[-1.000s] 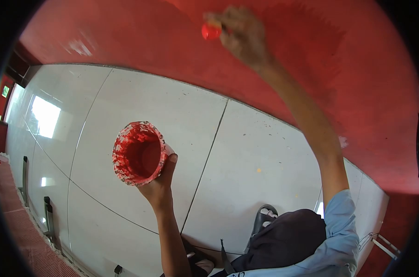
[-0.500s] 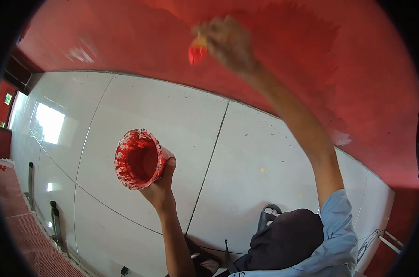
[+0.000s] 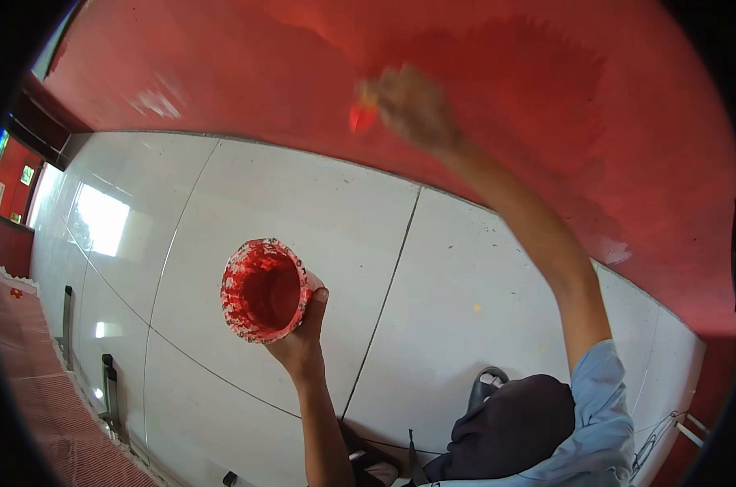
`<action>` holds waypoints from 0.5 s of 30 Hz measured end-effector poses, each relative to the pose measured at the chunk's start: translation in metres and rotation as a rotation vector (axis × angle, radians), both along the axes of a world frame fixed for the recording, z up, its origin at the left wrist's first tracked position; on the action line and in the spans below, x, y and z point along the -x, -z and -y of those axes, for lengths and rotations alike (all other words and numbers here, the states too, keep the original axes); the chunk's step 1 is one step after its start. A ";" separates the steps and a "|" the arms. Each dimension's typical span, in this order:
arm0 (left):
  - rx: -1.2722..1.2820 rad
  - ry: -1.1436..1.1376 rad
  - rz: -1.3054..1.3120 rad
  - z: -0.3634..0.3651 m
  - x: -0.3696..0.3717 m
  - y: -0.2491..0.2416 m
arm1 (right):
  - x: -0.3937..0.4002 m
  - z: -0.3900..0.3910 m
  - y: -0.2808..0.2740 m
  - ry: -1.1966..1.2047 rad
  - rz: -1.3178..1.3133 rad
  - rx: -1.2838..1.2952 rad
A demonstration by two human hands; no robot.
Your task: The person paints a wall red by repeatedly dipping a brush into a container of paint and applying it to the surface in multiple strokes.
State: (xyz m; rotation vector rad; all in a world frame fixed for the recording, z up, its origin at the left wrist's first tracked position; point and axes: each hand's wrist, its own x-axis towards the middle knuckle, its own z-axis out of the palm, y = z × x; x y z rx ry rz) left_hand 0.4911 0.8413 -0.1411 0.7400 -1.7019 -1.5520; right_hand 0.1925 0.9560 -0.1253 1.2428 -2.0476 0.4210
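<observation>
My left hand [image 3: 303, 345] grips a paint cup [image 3: 311, 280] from its right side, thumb along the outer wall. The cup tilts its mouth toward me; its rim and inside are smeared with red and whitish paint. Up at the red wall [image 3: 498, 154], my right hand [image 3: 416, 105] is closed around a paintbrush [image 3: 363, 114], its red-and-yellow handle end sticking out to the left. Motion blurs this hand, and the bristles are hidden behind it. A darker, wet-looking red patch [image 3: 506, 73] spreads over the wall around and right of the hand.
Pale glossy floor tiles [image 3: 368, 235] run along the wall's foot. At the lower left hangs a pink cloth [image 3: 51, 365] near dark metal legs [image 3: 110, 390]. My knee [image 3: 514, 422] and sandal [image 3: 483, 385] are below. White rails [image 3: 692, 430] stand at lower right.
My right hand has moved a little down and right along the wall with the paintbrush. The whole view has shifted slightly; the cup stays in my left hand.
</observation>
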 end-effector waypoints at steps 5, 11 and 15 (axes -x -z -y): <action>-0.044 0.006 -0.053 0.000 0.004 -0.002 | -0.011 0.013 -0.054 -0.010 -0.365 0.292; 0.019 0.019 -0.058 -0.002 0.007 -0.006 | -0.017 0.005 0.074 -0.071 0.103 -0.269; 0.013 -0.018 -0.062 -0.003 0.005 -0.004 | -0.006 0.008 -0.006 0.083 -0.077 0.072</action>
